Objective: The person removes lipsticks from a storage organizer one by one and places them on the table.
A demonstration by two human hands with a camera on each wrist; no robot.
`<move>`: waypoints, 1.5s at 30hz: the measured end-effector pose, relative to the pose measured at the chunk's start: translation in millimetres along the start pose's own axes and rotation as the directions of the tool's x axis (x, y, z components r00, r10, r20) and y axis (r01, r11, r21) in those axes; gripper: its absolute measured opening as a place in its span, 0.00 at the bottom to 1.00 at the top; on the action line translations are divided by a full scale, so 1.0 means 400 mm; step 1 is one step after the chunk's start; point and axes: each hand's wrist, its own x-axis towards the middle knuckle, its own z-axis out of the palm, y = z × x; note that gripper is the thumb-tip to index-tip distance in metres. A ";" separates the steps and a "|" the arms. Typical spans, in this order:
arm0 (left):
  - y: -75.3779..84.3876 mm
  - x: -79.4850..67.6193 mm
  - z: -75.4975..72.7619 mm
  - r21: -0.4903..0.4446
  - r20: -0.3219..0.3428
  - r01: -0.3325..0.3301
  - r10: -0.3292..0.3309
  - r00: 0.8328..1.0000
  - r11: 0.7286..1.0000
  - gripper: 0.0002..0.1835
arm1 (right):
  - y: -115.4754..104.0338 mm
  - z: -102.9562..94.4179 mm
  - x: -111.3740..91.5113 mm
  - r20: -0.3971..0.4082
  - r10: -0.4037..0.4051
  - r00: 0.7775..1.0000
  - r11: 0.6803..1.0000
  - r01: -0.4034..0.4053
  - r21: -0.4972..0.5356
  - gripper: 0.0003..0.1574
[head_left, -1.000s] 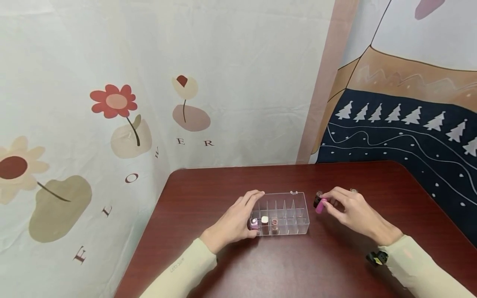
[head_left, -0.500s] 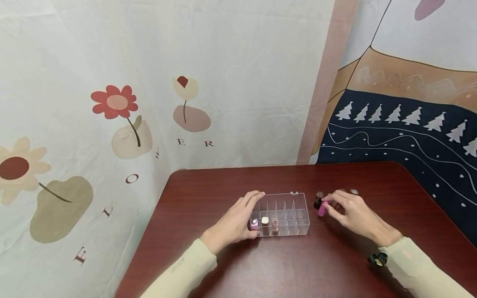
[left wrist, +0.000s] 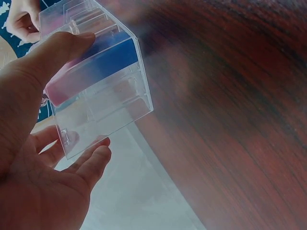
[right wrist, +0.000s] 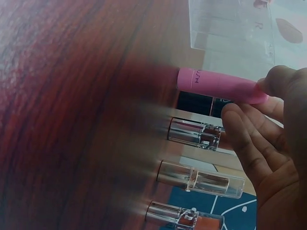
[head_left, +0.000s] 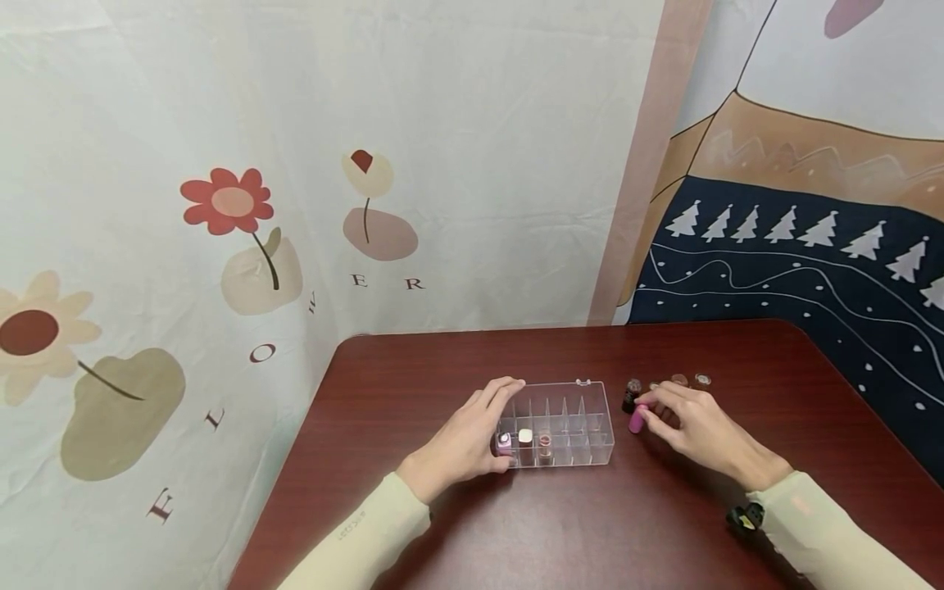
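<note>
My left hand (head_left: pixel 465 430) grips the left end of a clear, divided lipstick organizer (head_left: pixel 601 453), thumb at its near side and fingers at the far side. Three cosmetics stand in its front row: a pink one (head_left: pixel 505 445) at the end, a dark one with a pale top (head_left: pixel 525 437), and a clear-cased one (head_left: pixel 545 445). To the right of the organizer, my right hand (head_left: pixel 696 422) pinches the top of an upright pink lipstick (right wrist: pixel 216 85) between thumb and fingertip. Its lower end is right at the tabletop. The other right fingers curve loosely beside it.
A black lipstick tube (head_left: pixel 630 397) stands just behind the pink one. Several clear-topped lipsticks, among them a gold-based one (right wrist: pixel 201 179), stand in a row behind my right hand. The dark red table (head_left: pixel 413 360) meets printed cloth backdrops at its far edge.
The pink lipstick has come slightly toward me and away from the black tube with my right hand, uncovering more lipsticks behind. The left hand and organizer stay put.
</note>
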 end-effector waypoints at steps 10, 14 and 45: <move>0.007 -0.001 -0.006 -0.017 0.012 0.011 -0.011 1.000 1.000 0.67 | 0.004 0.001 0.001 -0.027 -0.018 0.999 1.000 0.019 0.016 0.17; 0.007 -0.001 -0.005 -0.016 0.012 0.012 -0.012 1.000 1.000 0.68 | 0.002 -0.001 0.000 -0.019 -0.001 1.000 1.000 0.002 0.015 0.17; 0.005 -0.001 -0.004 -0.009 0.003 0.002 -0.002 1.000 1.000 0.67 | -0.043 -0.031 0.041 -0.093 -0.098 0.991 0.988 0.085 -0.131 0.26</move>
